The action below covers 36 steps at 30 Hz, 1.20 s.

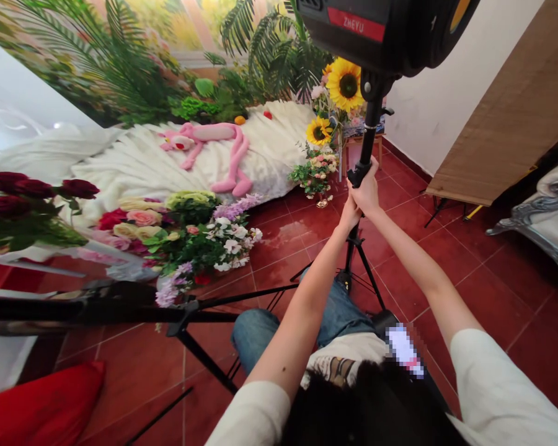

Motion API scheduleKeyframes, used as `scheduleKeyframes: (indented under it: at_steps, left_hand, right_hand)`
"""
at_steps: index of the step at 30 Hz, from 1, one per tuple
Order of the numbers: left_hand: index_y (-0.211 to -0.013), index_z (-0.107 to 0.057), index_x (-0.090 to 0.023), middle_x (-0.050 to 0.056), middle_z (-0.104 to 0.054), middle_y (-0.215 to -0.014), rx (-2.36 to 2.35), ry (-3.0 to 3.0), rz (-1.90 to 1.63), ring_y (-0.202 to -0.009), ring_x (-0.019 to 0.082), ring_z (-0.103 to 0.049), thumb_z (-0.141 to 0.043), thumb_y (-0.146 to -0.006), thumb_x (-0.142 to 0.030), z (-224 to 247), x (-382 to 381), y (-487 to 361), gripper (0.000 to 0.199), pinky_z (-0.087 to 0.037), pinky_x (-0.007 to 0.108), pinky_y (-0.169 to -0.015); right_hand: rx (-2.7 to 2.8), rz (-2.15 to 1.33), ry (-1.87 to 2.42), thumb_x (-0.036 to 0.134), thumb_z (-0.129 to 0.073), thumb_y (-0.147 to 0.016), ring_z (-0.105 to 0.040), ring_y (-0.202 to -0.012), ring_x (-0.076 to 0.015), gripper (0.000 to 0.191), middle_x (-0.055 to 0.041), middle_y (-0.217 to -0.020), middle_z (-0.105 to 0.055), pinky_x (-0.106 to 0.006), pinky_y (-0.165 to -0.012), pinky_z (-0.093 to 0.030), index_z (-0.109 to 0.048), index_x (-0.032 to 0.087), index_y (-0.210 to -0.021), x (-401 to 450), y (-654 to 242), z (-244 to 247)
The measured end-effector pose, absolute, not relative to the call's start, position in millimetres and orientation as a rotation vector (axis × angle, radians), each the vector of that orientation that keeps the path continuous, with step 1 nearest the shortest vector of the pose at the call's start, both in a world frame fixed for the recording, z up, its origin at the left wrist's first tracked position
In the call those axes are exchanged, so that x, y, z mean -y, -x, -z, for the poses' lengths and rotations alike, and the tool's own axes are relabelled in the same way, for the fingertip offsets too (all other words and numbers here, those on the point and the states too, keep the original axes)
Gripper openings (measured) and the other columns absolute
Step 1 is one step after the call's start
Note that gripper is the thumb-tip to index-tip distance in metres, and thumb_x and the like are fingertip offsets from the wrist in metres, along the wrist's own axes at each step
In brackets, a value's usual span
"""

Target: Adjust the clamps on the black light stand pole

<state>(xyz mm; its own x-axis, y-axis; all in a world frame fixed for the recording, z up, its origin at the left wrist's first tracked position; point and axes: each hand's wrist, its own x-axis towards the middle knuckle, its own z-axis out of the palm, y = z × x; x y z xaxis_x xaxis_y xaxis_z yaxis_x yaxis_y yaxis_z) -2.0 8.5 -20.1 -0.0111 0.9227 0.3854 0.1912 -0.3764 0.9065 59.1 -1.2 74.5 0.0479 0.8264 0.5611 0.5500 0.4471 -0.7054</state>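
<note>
A black light stand (370,133) rises in front of me, with a large black studio light (385,31) bearing a red ZHEYU label on top. My left hand (349,214) is wrapped round the pole just below a black clamp knob. Slightly higher, my right hand (366,189) grips the same pole at the knob, its wrist close against my left hand. The stand's tripod legs (369,272) are spread on the red tiled floor beyond my knees.
A pink plush toy (214,133) lies on white cloth (134,164). Flowers (190,241) and sunflowers (344,85) stand nearby. Another black stand (134,308) crosses at left. A brown panel (502,111) and ornate sofa (546,214) are at right; red fabric (41,402) lies lower left.
</note>
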Motion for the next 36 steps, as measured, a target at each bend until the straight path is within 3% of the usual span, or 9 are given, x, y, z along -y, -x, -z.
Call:
scheduleKeyframes:
  at_steps: [3,7,11,14,22,28,31,36]
  left_hand:
    - [-0.131,-0.054,-0.020,0.013,-0.069,-0.120,-1.126,-1.659,-1.388,-0.114,0.020,-0.066,-0.052,-0.094,-0.038,11.8,-2.0,5.0,0.041,-0.052,0.034,-0.098]
    - [-0.130,-0.048,-0.019,0.008,-0.071,-0.103,-1.191,-1.629,-1.307,-0.086,0.016,-0.069,-0.045,-0.098,-0.045,-2.3,8.1,6.3,0.041,-0.053,0.029,-0.082]
    - [-0.126,-0.046,-0.018,0.003,-0.066,-0.087,-1.148,-1.615,-1.297,-0.071,0.013,-0.064,-0.043,-0.099,-0.050,-8.4,14.5,6.7,0.042,-0.049,0.025,-0.073]
    - [-0.125,-0.045,-0.019,0.001,-0.064,-0.084,-1.117,-1.582,-1.289,-0.066,0.011,-0.061,-0.042,-0.099,-0.052,-8.1,15.4,6.2,0.042,-0.046,0.023,-0.066]
    - [-0.123,-0.049,-0.020,-0.001,-0.063,-0.082,-1.135,-1.559,-1.361,-0.066,0.010,-0.059,-0.046,-0.099,-0.045,-2.5,13.5,3.0,0.035,-0.043,0.022,-0.065]
    - [-0.119,-0.050,-0.020,-0.001,-0.062,-0.080,-1.113,-1.535,-1.382,-0.065,0.010,-0.059,-0.046,-0.098,-0.050,-3.1,15.7,1.5,0.037,-0.045,0.023,-0.065]
    - [-0.119,-0.049,-0.020,0.000,-0.061,-0.079,-1.082,-1.531,-1.388,-0.064,0.011,-0.059,-0.043,-0.098,-0.056,-2.3,15.9,1.1,0.042,-0.046,0.024,-0.064]
    - [-0.117,-0.051,-0.021,0.002,-0.062,-0.081,-1.093,-1.578,-1.417,-0.070,0.013,-0.061,-0.041,-0.095,-0.063,2.2,14.4,1.3,0.049,-0.048,0.026,-0.070]
  right_hand:
    - [1.655,-0.334,1.137,0.035,-0.054,-0.094,-0.067,-0.105,-0.0251,0.067,-0.0112,-0.123,-0.062,-0.047,-0.095,-0.054,-0.019,0.024,-0.149,-3.2,-65.6,-83.2]
    - [1.673,-0.258,1.109,0.033,-0.055,-0.092,-0.069,-0.095,-0.0244,0.066,-0.0107,-0.111,-0.064,-0.046,-0.088,-0.056,-0.022,0.019,-0.147,-10.4,-67.8,-106.8]
    - [1.676,-0.098,1.079,0.033,-0.040,-0.100,-0.066,-0.107,-0.0258,0.049,-0.0141,-0.123,-0.059,-0.048,-0.089,-0.055,-0.027,0.019,-0.144,-18.5,-64.2,-133.6]
    - [1.732,-0.015,1.095,0.036,-0.046,-0.100,-0.066,-0.110,-0.0257,0.043,-0.0133,-0.126,-0.060,-0.043,-0.091,-0.056,-0.033,0.026,-0.139,-23.5,-65.0,-156.3]
    - [1.776,-0.016,1.061,0.039,-0.052,-0.099,-0.067,-0.111,-0.0253,0.052,-0.0127,-0.123,-0.061,-0.046,-0.097,-0.055,-0.028,0.025,-0.143,-29.7,-69.2,-195.6]
    - [1.803,-0.134,1.062,0.041,-0.062,-0.092,-0.064,-0.114,-0.0237,0.067,-0.0119,-0.125,-0.060,-0.044,-0.098,-0.055,-0.027,0.024,-0.146,4.3,-85.7,-175.7]
    - [1.826,-0.199,1.104,0.040,-0.059,-0.092,-0.064,-0.109,-0.0221,0.057,-0.0108,-0.123,-0.062,-0.039,-0.090,-0.057,-0.037,0.023,-0.142,36.0,-106.5,-146.4]
    - [2.056,-0.174,1.515,0.038,-0.064,-0.087,-0.066,-0.091,-0.0218,0.031,-0.0086,-0.108,-0.068,-0.034,-0.078,-0.055,-0.062,0.019,-0.111,87.8,-136.5,-98.4]
